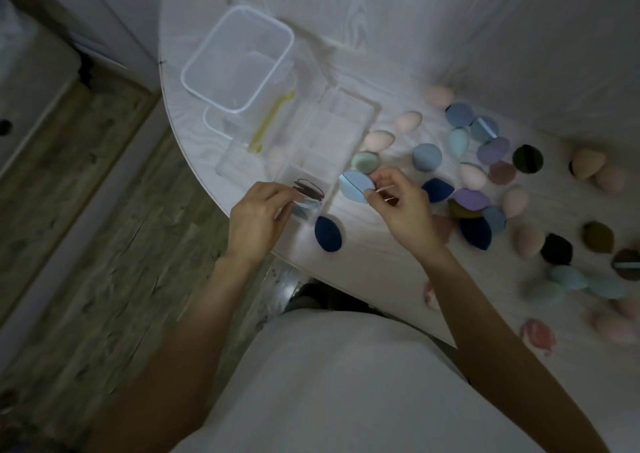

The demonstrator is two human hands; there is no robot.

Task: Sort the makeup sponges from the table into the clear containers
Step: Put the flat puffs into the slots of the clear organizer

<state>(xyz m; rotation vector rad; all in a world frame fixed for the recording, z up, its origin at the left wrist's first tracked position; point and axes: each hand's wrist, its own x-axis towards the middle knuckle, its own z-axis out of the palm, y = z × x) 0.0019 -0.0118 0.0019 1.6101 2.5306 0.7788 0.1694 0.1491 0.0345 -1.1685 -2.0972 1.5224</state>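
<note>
- Right hand [398, 203] pinches light blue puff [356, 186] at its fingertips, just left of hand.
- Left hand [259, 210] holds pale blue sponge [306, 205] over divided container [325, 141], at fingertips.
- Navy sponge [328, 233] on desk [381, 37] betw. both hands, slightly below.

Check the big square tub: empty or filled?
Empty. The tub is open-topped, and through its clear walls only the table shows; no sponges lie inside.

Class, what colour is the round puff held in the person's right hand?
Light blue: the round flat puff in the right hand, seen in the head view.
</note>
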